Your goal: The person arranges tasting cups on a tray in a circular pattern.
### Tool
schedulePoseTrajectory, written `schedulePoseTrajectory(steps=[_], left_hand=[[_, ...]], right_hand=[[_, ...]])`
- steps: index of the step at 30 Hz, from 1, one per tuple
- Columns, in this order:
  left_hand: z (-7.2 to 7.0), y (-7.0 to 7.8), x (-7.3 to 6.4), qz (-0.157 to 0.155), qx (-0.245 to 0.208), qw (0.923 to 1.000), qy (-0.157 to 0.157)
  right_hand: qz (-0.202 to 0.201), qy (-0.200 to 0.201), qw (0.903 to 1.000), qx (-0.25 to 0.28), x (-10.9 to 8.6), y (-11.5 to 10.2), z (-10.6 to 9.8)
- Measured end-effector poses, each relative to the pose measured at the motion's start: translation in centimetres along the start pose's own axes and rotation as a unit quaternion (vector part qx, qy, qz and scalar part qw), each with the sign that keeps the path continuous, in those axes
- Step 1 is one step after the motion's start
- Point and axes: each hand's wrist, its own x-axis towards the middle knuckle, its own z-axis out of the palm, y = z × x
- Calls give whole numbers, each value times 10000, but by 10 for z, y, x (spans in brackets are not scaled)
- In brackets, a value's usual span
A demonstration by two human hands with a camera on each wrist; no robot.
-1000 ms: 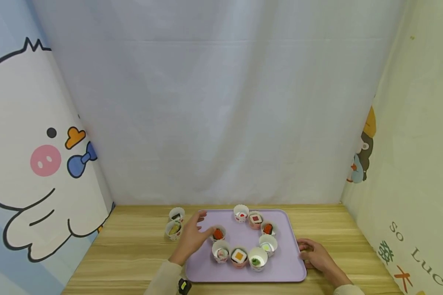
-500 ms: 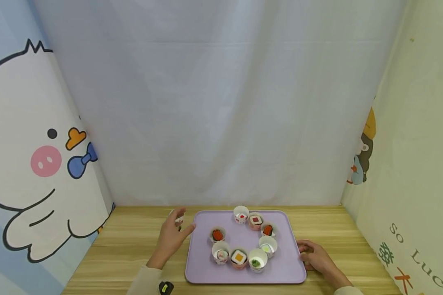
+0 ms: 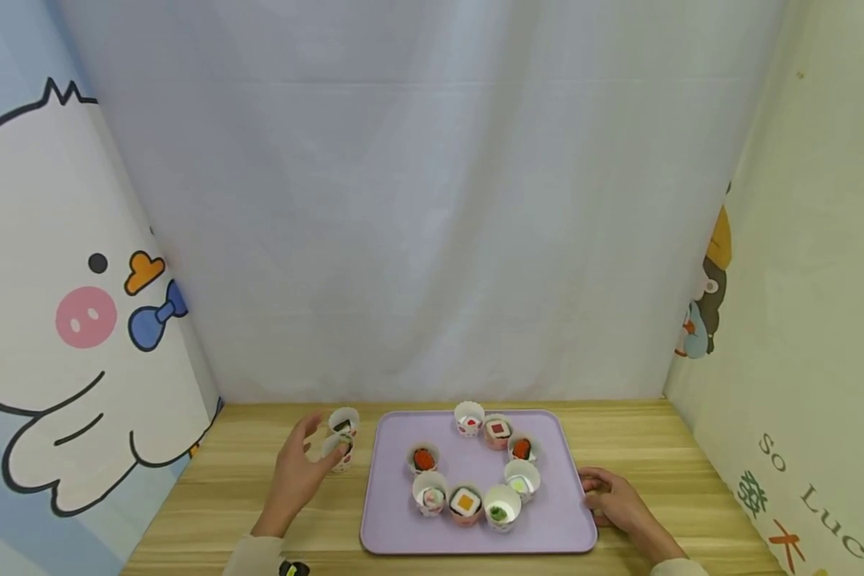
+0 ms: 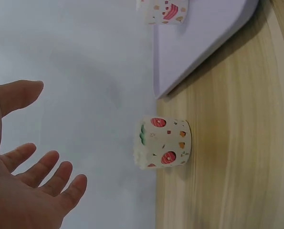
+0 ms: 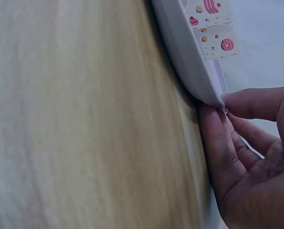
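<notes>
My left hand (image 3: 297, 468), fingers spread and thumb out, hovers beside two white paper cupcake cups left of the tray. The nearer cup (image 3: 340, 462) overlaps my thumb tip in the head view; in the left wrist view that hand (image 4: 32, 191) is apart from a cup (image 4: 165, 143) with red and green prints. A dark piece lies in the farther cup (image 3: 343, 419). My right hand (image 3: 614, 500) pinches the right edge of the lilac tray (image 3: 475, 541). The right wrist view shows its thumb (image 5: 256, 102) on the rim and forefinger under it.
On the tray, several paper cups form a curve, holding sushi-like pieces: a red-topped one (image 3: 424, 459), a white square with yellow centre (image 3: 466, 502), and a green one (image 3: 499, 513). A wooden table (image 3: 209, 496) lies beneath; a pale curtain (image 3: 432, 240) hangs behind.
My left hand has moved left, from over the tray beside the red-topped cup, to the two cups on the table. My right hand stays at the tray edge.
</notes>
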Motion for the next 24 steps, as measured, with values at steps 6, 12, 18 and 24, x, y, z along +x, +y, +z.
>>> schedulePoseTrajectory(steps=[6, 12, 18, 24], left_hand=[[3, -18, 3, -326, 46, 9993, -188], [8, -39, 8, -783, 47, 9965, -288], [12, -56, 13, -956, 176, 9943, -437], [20, -66, 13, -1007, 184, 9936, -475]], right_hand=[[-86, -163, 9998, 58, 1, 2, -3], [-126, -275, 9995, 116, 1, 4, -3], [27, -39, 9999, 164, 0, 1, 0], [38, -27, 9999, 102, 2, 3, 0]])
